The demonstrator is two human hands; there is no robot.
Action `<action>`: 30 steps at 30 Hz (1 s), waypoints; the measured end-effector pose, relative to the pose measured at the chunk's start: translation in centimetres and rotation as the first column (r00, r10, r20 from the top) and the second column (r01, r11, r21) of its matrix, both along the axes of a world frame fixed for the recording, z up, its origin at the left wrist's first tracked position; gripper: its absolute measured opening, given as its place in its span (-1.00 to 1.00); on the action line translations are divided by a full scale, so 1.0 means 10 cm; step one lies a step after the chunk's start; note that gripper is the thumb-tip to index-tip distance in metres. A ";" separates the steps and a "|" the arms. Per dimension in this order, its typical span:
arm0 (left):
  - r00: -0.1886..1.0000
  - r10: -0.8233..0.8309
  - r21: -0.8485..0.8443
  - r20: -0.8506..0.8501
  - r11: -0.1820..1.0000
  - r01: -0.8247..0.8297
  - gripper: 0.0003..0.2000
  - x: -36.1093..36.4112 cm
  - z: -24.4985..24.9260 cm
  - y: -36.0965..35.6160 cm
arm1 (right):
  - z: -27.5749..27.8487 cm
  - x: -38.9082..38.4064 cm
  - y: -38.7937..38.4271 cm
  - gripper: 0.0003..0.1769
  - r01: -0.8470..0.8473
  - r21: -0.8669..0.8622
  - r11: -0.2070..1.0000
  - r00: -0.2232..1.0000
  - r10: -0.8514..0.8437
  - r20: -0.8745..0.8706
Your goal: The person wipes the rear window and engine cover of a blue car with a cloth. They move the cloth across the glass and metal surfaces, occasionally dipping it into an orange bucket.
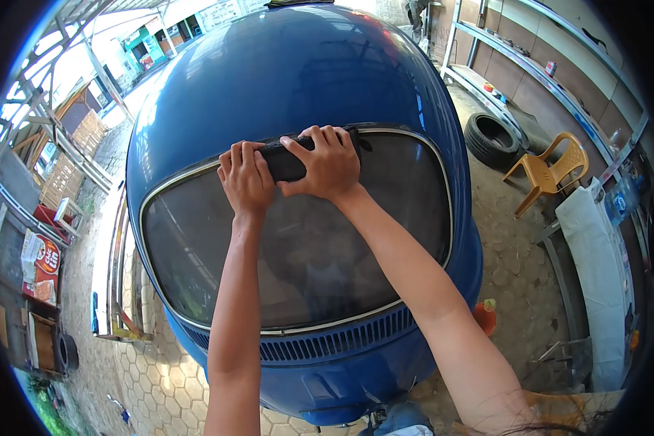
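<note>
A dark, elongated block-like piece [286, 161] lies at the top edge of a blue car's rear window [305, 254]; I cannot make out its exact kind. My left hand [245, 176] closes over the left end of the piece, fingers bent over its upper side. Around the right end wraps my right hand [327, 161], with its thumb pointing left along the lower side. Both hands rest close to the light trim [168, 178] framing the glass. The rounded blue car roof [283, 80] rises beyond them. Part of the dark piece is hidden under my fingers.
At right stand a yellow-brown plastic chair [556, 171], stacked tyres [493, 138] and a metal shelf rack [530, 65]. A wooden bench-like frame [112, 269] stands left of the car. Hexagonal paving [167, 378] covers the ground. An orange container [485, 318] sits by the car's right side.
</note>
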State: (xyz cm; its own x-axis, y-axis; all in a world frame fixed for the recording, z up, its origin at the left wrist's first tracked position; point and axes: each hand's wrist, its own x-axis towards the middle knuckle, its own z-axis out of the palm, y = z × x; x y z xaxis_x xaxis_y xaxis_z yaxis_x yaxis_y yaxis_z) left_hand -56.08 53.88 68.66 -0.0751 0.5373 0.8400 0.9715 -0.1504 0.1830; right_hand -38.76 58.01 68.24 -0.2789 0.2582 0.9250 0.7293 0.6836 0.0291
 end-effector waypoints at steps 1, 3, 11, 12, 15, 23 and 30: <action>1.000 0.022 -0.029 -0.003 0.999 -0.022 -0.75 0.00 0.00 -0.01 | -0.01 -0.01 0.01 -0.09 -0.002 -0.036 0.999 1.000 0.003 0.012; 0.999 0.049 -0.069 0.008 0.996 -0.048 -0.75 0.00 0.01 -0.03 | -0.01 -0.01 0.00 -0.07 -0.007 -0.111 0.994 0.999 0.011 0.037; 0.995 0.100 -0.109 0.019 0.989 -0.097 -0.75 0.19 -0.22 -0.47 | -0.21 0.11 -0.41 -0.09 -0.079 -0.261 0.962 0.996 0.089 0.030; 0.996 0.090 -0.107 0.017 0.990 -0.088 -0.75 0.22 -0.31 -0.61 | -0.29 0.15 -0.54 -0.10 -0.093 -0.261 0.961 0.994 0.105 0.031; 0.998 0.054 -0.087 0.029 0.995 -0.051 -0.76 0.34 -0.59 -1.05 | -0.57 0.28 -0.97 -0.12 -0.110 -0.248 0.962 0.992 0.121 0.030; 0.998 0.010 -0.247 0.067 0.969 0.007 -0.73 0.63 -1.58 -2.39 | -1.42 0.71 -2.24 -0.15 -0.096 -0.413 0.906 0.972 0.174 0.156; 0.975 -0.161 -0.351 0.150 0.914 0.205 -0.54 0.48 -1.53 -2.59 | -1.44 0.87 -2.31 -0.12 -0.077 -0.491 0.868 0.958 0.200 0.204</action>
State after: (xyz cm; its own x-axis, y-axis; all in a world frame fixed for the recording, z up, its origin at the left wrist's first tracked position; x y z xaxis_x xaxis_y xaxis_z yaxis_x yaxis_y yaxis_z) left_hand -51.26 27.94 53.41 -0.0308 0.8165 0.5765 0.9019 -0.2259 0.3681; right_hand -30.03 34.96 53.85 -0.5420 0.5885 0.5999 0.6383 0.7526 -0.1616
